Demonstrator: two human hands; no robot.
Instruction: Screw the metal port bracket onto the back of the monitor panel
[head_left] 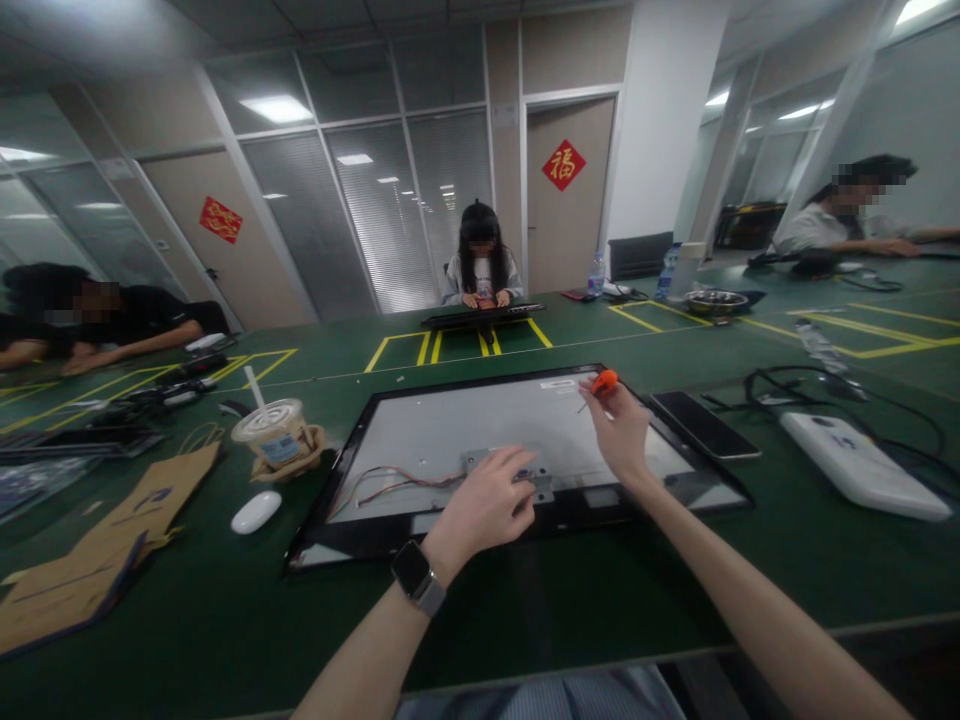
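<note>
In front of me lies a flat display panel (442, 415) with a pale back and a black frame. A grey metal bracket (545, 490) sits on its lower middle, partly hidden by my left hand (491, 500), whose bent fingers rest over it and hold it. Thin coloured wires (405, 474) run from the bracket to the left across the panel. My right hand (619, 430) is raised above the panel's upper right part, closed around a screwdriver (604, 382) with an orange handle. Its thin shaft slants down to the left, apart from the bracket.
A drink cup (277, 440), a white case (256, 512) and a brown paper bag (127, 530) stand left. A phone (705, 425), white device (862, 465) and black cables (907, 395) lie right. A person (480, 270) sits opposite; others sit at both sides.
</note>
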